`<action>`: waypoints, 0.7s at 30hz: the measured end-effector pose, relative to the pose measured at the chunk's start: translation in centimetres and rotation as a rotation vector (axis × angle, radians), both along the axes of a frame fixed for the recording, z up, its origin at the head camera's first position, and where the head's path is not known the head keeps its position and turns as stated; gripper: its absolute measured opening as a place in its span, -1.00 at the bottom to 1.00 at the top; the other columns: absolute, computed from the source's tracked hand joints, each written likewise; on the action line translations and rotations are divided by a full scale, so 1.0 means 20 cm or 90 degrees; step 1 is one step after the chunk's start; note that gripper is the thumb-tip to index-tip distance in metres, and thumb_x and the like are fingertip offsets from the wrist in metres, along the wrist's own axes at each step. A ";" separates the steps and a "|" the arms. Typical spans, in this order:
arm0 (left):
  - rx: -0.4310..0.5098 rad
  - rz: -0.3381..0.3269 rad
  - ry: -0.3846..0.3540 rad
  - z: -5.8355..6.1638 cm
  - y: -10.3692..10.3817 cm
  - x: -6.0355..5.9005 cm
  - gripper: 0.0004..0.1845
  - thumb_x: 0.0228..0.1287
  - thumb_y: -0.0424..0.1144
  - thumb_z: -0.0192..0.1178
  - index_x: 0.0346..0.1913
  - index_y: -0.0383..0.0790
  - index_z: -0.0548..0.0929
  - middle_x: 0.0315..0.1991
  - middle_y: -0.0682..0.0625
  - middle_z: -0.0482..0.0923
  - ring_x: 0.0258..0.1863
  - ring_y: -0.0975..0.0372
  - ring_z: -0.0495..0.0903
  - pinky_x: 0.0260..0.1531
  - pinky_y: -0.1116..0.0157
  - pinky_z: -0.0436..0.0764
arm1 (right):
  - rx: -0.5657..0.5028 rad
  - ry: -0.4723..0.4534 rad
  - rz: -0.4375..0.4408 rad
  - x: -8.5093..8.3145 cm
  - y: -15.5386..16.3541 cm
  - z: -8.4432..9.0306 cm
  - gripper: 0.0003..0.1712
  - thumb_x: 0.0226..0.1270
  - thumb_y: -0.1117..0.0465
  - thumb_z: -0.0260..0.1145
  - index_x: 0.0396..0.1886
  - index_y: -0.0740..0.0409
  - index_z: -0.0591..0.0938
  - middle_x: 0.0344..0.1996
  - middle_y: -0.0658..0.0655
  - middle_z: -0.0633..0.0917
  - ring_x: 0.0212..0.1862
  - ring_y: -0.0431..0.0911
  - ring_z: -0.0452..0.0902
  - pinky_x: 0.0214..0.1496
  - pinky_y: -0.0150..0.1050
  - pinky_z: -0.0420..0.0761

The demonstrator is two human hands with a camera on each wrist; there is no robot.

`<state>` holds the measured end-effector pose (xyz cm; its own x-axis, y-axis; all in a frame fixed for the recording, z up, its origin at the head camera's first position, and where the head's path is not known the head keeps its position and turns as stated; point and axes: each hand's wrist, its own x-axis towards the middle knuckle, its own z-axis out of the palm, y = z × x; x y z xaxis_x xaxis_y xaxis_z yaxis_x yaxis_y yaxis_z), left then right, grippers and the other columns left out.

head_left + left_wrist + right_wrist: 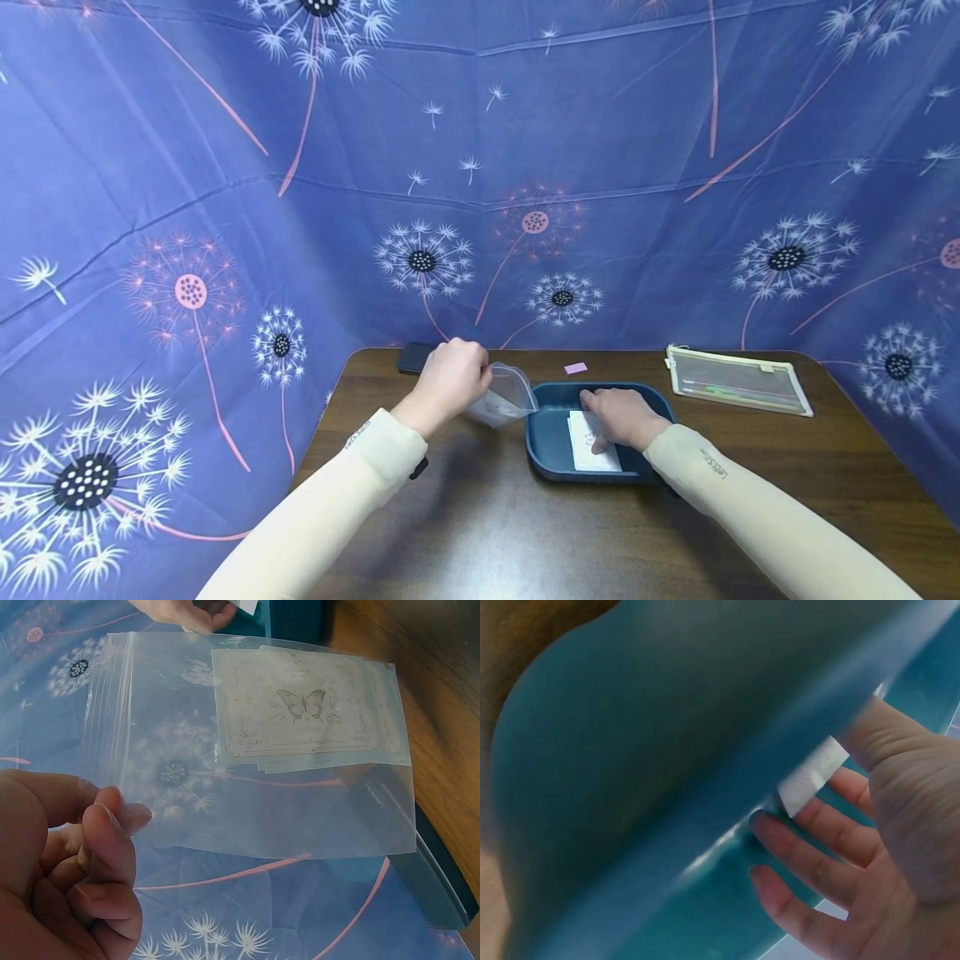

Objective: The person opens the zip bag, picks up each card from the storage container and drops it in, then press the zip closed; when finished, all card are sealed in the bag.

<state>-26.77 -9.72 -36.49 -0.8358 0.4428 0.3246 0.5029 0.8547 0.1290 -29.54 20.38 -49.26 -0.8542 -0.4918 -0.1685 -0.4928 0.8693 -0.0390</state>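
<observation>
My left hand (pixel 480 382) holds a clear zip bag (pixel 506 397) up above the table, left of a dark blue tray (pixel 551 467). In the left wrist view, fingers (pixel 101 840) pinch the bag (pixel 255 787) at its zip end, and butterfly-printed cards (pixel 304 709) lie inside it. My right hand (pixel 600 417) is down in the tray, on a white card (pixel 596 454). In the right wrist view a corner of the white card (pixel 810 780) shows between the thumb and the fingers (pixel 810 851), behind the tray's rim (pixel 667 750).
On the brown wooden table (pixel 480 517), a small pink piece (pixel 576 367) lies behind the tray. A mesh zip pouch (pixel 738 381) sits at the back right and a black flat object (pixel 412 358) at the back left. Blue dandelion-print cloth (pixel 480 167) surrounds the table.
</observation>
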 end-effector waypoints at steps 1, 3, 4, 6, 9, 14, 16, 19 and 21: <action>0.000 0.000 -0.001 0.00 0.00 0.00 -0.54 0.27 -0.33 0.28 -0.77 -0.03 0.42 -0.78 0.14 0.30 -0.67 0.23 0.34 -0.56 0.15 0.50 | 0.001 0.002 -0.001 0.00 0.00 0.00 -0.18 -0.15 -0.12 0.77 0.03 0.21 0.62 -0.23 0.16 0.73 -0.21 0.07 0.69 -0.11 0.06 0.69; 0.002 -0.003 -0.002 0.00 0.00 0.00 -0.54 0.27 -0.33 0.28 -0.77 -0.02 0.41 -0.78 0.15 0.28 -0.67 0.24 0.31 -0.57 0.16 0.48 | 0.006 0.011 -0.003 0.00 0.01 0.00 -0.18 -0.14 -0.14 0.76 0.03 0.22 0.64 -0.23 0.17 0.73 -0.21 0.06 0.69 -0.11 0.06 0.69; 0.002 -0.004 -0.002 0.01 0.00 0.00 -0.54 0.28 -0.32 0.28 -0.77 -0.02 0.42 -0.78 0.15 0.28 -0.67 0.24 0.31 -0.57 0.17 0.47 | 0.008 0.013 -0.005 0.00 0.02 -0.01 -0.17 -0.13 -0.15 0.76 0.04 0.23 0.65 -0.21 0.17 0.74 -0.20 0.06 0.70 -0.09 0.06 0.69; 0.005 -0.005 -0.004 0.01 0.00 0.00 -0.55 0.28 -0.32 0.28 -0.76 -0.03 0.43 -0.77 0.15 0.28 -0.66 0.24 0.29 -0.57 0.19 0.46 | 0.015 0.019 -0.008 -0.01 0.03 -0.01 -0.18 -0.11 -0.16 0.74 0.07 0.23 0.68 -0.19 0.18 0.75 -0.18 0.06 0.70 -0.06 0.06 0.69; 0.006 -0.008 -0.001 0.01 0.01 0.00 -0.57 0.28 -0.33 0.29 -0.75 -0.03 0.45 -0.76 0.14 0.31 -0.66 0.24 0.30 -0.57 0.19 0.46 | 0.028 0.037 -0.001 -0.01 0.04 -0.01 -0.23 -0.06 -0.15 0.72 0.05 0.23 0.71 -0.21 0.17 0.75 -0.20 0.05 0.70 -0.09 0.05 0.70; 0.004 -0.006 0.001 0.01 0.00 0.00 -0.58 0.25 -0.33 0.28 -0.75 -0.03 0.45 -0.75 0.13 0.33 -0.66 0.22 0.31 -0.56 0.15 0.49 | 0.030 0.064 0.014 -0.02 0.05 0.01 -0.44 0.04 -0.08 0.69 -0.09 0.19 0.74 -0.31 0.11 0.72 -0.27 0.00 0.69 -0.20 0.01 0.71; 0.002 -0.004 0.005 0.01 0.00 0.00 -0.58 0.23 -0.34 0.28 -0.75 -0.03 0.44 -0.75 0.12 0.33 -0.66 0.21 0.33 -0.56 0.13 0.51 | 0.016 0.062 0.014 -0.01 0.06 0.03 -0.54 0.09 -0.02 0.68 -0.14 0.17 0.75 -0.34 0.09 0.73 -0.30 -0.03 0.69 -0.23 -0.01 0.71; 0.000 -0.001 0.003 0.00 0.00 0.00 -0.57 0.22 -0.35 0.26 -0.76 -0.03 0.42 -0.74 0.12 0.33 -0.66 0.20 0.35 -0.55 0.10 0.54 | -0.022 0.040 -0.002 -0.01 0.06 0.07 -0.70 0.21 0.09 0.61 -0.19 0.16 0.77 -0.36 0.06 0.74 -0.36 -0.11 0.64 -0.28 -0.05 0.68; -0.001 0.002 0.001 0.01 0.00 0.00 -0.57 0.22 -0.35 0.25 -0.77 -0.03 0.40 -0.74 0.12 0.31 -0.66 0.20 0.35 -0.55 0.09 0.53 | -0.057 0.016 -0.013 0.00 0.06 0.09 -0.83 0.29 0.17 0.55 -0.24 0.15 0.77 -0.40 0.03 0.73 -0.43 -0.14 0.58 -0.34 -0.09 0.63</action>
